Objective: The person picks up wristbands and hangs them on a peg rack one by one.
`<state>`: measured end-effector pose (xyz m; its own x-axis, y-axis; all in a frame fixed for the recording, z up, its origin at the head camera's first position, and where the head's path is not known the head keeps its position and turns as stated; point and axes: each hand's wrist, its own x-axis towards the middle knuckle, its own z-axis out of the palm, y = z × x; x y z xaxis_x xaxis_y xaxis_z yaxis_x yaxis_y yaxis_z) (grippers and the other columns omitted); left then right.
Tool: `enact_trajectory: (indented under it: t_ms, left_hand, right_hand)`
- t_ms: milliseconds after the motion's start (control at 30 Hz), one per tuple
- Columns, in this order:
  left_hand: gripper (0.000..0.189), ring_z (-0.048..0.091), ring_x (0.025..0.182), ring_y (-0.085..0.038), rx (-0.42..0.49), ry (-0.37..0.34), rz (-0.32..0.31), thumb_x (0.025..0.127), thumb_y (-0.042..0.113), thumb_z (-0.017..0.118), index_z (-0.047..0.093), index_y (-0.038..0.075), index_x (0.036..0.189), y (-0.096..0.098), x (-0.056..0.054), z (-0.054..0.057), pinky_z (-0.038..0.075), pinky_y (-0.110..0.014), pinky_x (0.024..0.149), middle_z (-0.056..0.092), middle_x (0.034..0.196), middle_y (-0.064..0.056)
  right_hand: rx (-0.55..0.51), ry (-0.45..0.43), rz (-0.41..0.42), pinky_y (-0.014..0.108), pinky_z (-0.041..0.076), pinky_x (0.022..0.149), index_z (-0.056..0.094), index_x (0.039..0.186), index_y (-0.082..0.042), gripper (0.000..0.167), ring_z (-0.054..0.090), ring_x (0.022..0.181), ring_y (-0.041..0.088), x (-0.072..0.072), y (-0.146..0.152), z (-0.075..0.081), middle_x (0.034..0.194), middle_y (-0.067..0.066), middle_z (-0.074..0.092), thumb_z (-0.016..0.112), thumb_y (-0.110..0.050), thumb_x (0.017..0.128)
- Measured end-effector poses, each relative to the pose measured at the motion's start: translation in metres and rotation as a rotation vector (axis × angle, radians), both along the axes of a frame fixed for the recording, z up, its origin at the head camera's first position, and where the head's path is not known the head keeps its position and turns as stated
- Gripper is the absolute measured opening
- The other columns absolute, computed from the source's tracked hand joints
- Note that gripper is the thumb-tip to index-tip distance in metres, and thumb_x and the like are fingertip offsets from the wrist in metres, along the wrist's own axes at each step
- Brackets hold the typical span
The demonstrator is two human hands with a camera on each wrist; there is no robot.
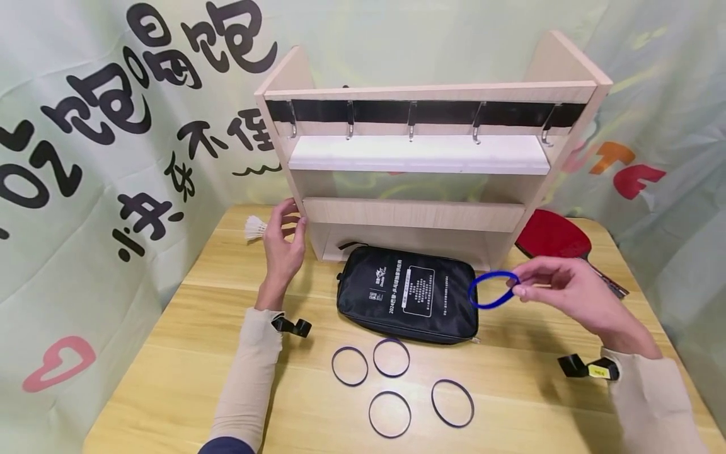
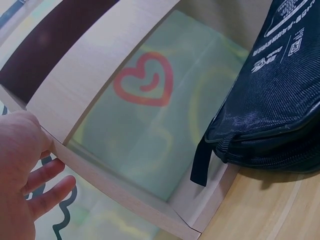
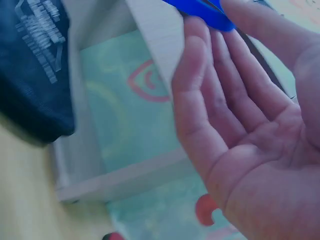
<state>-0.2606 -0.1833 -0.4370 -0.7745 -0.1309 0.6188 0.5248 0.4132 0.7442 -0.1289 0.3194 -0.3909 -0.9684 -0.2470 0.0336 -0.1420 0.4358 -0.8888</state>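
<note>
My right hand [image 1: 558, 290] pinches a blue ring [image 1: 492, 306] between thumb and fingertips, in the air by the right end of the black zip bag [image 1: 363, 296]. In the right wrist view, the blue ring [image 3: 210, 17] shows at the fingertips above a bare palm. Over on the left, my left hand [image 1: 283, 243] touches the left side panel of a light wooden rack [image 1: 414, 213]; its fingers are loosely bent. Four hooks or more line the rack's black strip, with nothing on them. Several thin dark rings, one of them a ring [image 1: 350, 383], lie on the table.
Behind the left hand lies a shuttlecock [image 1: 255, 227]. A red table tennis bat [image 1: 553, 234] rests to the right of the rack. The bag lies against the rack's lower front on the wooden table [image 1: 187, 353]. Printed cloth [image 1: 102, 265] hangs around the table.
</note>
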Motion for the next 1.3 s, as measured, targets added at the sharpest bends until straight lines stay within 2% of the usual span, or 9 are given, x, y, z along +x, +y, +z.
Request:
enact_trajectory:
  t_ms: [67,267,400,533,633,800,967,1100,1300]
  left_hand:
    - [0.041,0.075,0.107,-0.038,-0.001,0.002,0.004,0.104,0.0,0.068,0.062,0.001,0.145,-0.001,0.0,0.0,0.063,-0.057,0.087,0.074,0.13,-0.022]
    - [0.041,0.075,0.108,-0.041,-0.008,0.002,-0.003,0.105,0.002,0.067,0.061,0.0,0.145,-0.002,0.001,0.0,0.064,-0.057,0.086,0.073,0.13,-0.025]
    - [0.041,0.075,0.107,-0.04,-0.009,0.01,0.001,0.105,0.002,0.067,0.061,0.0,0.145,-0.001,0.0,-0.001,0.064,-0.057,0.086,0.073,0.129,-0.025]
    - [0.04,0.075,0.107,-0.04,-0.014,0.018,0.002,0.105,0.002,0.067,0.062,0.001,0.145,-0.001,0.0,-0.001,0.064,-0.058,0.085,0.073,0.129,-0.024]
    - [0.04,0.075,0.108,-0.04,-0.02,0.019,-0.002,0.106,0.003,0.067,0.061,0.001,0.146,-0.001,0.0,0.0,0.064,-0.057,0.085,0.073,0.129,-0.024]
    - [0.041,0.075,0.107,-0.038,-0.02,0.01,0.002,0.106,0.003,0.067,0.062,0.002,0.146,-0.001,0.001,0.0,0.063,-0.052,0.085,0.074,0.129,-0.022]
    - [0.041,0.075,0.107,-0.037,-0.02,0.004,0.006,0.106,0.003,0.067,0.062,0.002,0.146,-0.001,0.001,-0.001,0.062,-0.05,0.085,0.074,0.129,-0.022]
    - [0.041,0.075,0.108,-0.038,-0.016,0.009,0.001,0.106,0.002,0.067,0.061,0.001,0.146,-0.001,0.0,-0.001,0.063,-0.054,0.086,0.074,0.129,-0.023]
    - [0.041,0.075,0.108,-0.042,-0.018,0.009,-0.003,0.105,0.001,0.067,0.061,0.0,0.146,-0.002,0.0,-0.001,0.063,-0.057,0.087,0.073,0.128,-0.024]
  right_hand:
    - [-0.054,0.024,-0.022,0.021,0.064,0.079,0.077,0.12,-0.005,0.025,0.08,0.084,0.013,-0.004,-0.002,0.008,0.099,-0.009,0.084,0.077,0.005,0.097]
    - [-0.388,0.092,-0.056,0.02,0.064,0.077,0.076,0.12,0.003,0.029,0.081,0.079,0.015,-0.009,-0.006,0.036,0.101,0.0,0.085,0.07,0.017,0.096]
    - [-0.528,0.15,-0.102,0.022,0.065,0.072,0.075,0.12,0.007,0.028,0.082,0.08,0.015,-0.012,-0.01,0.058,0.103,0.005,0.086,0.069,0.019,0.095]
    - [-0.701,0.228,-0.095,0.026,0.067,0.072,0.072,0.12,0.013,0.029,0.082,0.08,0.019,-0.02,-0.013,0.075,0.105,0.011,0.085,0.063,0.024,0.095]
    - [-0.865,0.284,-0.06,0.029,0.068,0.074,0.07,0.12,0.019,0.031,0.082,0.079,0.025,-0.026,-0.014,0.085,0.105,0.018,0.084,0.058,0.029,0.094]
    - [-1.057,0.319,-0.046,0.035,0.069,0.072,0.068,0.121,0.023,0.033,0.082,0.087,0.031,-0.037,-0.015,0.1,0.106,0.026,0.082,0.056,0.033,0.092]
    - [-1.055,0.354,-0.137,0.034,0.069,0.07,0.067,0.122,0.024,0.031,0.082,0.091,0.031,-0.043,-0.018,0.112,0.106,0.026,0.082,0.061,0.03,0.092]
    - [-1.063,0.368,-0.207,0.033,0.069,0.067,0.067,0.121,0.024,0.031,0.081,0.084,0.03,-0.049,-0.023,0.119,0.102,0.025,0.082,0.066,0.027,0.09]
    - [-1.089,0.353,-0.275,0.033,0.068,0.064,0.07,0.12,0.022,0.031,0.081,0.08,0.029,-0.053,-0.023,0.117,0.097,0.022,0.082,0.07,0.025,0.089]
